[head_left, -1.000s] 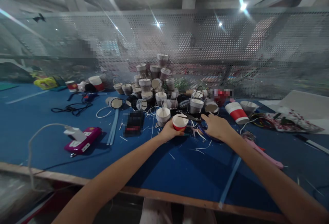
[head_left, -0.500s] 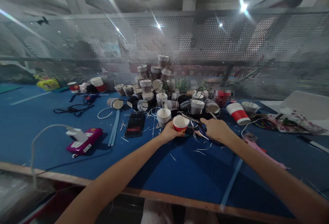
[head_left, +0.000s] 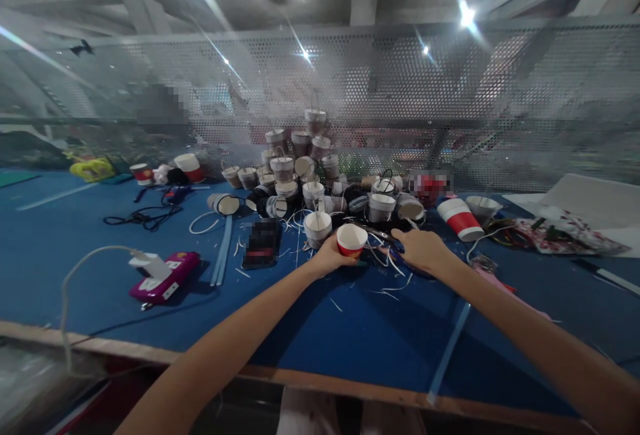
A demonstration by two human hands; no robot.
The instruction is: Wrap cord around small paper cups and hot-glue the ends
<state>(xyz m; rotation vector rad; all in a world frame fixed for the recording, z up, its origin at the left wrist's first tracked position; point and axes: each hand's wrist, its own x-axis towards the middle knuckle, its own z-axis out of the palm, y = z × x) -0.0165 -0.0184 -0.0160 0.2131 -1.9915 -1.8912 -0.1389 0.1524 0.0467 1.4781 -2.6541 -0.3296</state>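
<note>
Left hand (head_left: 327, 256) first: its fingers are curled round the side of a small red paper cup (head_left: 351, 240), mouth up, white inside showing, gripped low, apparently to leave the rim free. The cup sits just above the blue table (head_left: 350, 335), right in front of the person, at the near edge of the big heap.

Right hand (head_left: 420, 248) now, just beside the cup: knuckles up, fingers bent down over a pair of scissors (head_left: 379, 232), whose dark blades point left toward the cup. Whether those fingers are through the handles or merely resting on them, I cannot tell; the back of the hand hides it. A closed grip, as far as it shows.

Around both hands lie thin white paper slivers (head_left: 393, 286), scattered on the blue cloth, which would fit trimming done right here. Just behind the cup stands a white-rimmed cup (head_left: 318, 227), and behind that rises the pile of small cups with wire handles (head_left: 300, 162), stacked against the perforated metal screen (head_left: 450, 88), which props them from behind.

Further out: a larger red-and-white cup (head_left: 461, 218) on its side to the right, patterned paper (head_left: 565, 235) beyond it. To the left, a dark phone (head_left: 262, 243) lying flat, pale blue strips (head_left: 221, 252), a magenta power bank (head_left: 163, 276) with a white cable (head_left: 75, 275) trailing off the table's edge, and black cords (head_left: 145, 215) farther back.
</note>
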